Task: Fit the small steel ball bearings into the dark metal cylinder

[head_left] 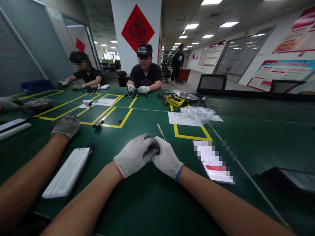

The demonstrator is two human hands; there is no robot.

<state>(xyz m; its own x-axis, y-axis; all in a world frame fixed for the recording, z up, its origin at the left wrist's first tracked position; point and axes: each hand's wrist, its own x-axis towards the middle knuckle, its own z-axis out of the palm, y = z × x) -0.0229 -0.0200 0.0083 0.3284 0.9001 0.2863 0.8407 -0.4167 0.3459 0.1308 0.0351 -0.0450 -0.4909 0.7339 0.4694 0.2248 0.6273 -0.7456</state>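
My left hand (136, 154), in a white knit glove with an orange cuff edge, is closed around a small dark round part (157, 147). From the other side my right hand (166, 158), gloved alike with a blue cuff edge, grips the same part. Fingers cover most of it, so its kind cannot be made out. Just beyond my fingers a screwdriver (160, 131) lies on the green table (145, 203). A phone (213, 162) with a lit screen rests to the right of my right hand.
A co-worker's gloved hand (66, 126) is at my left, near a white power bank-like block (67, 172). Ahead are a metal cylinder (97, 124), yellow tape outlines, a clear plastic bag (197, 114) and a yellow tray (174, 101). A dark device (290, 180) lies far right. Co-workers sit opposite.
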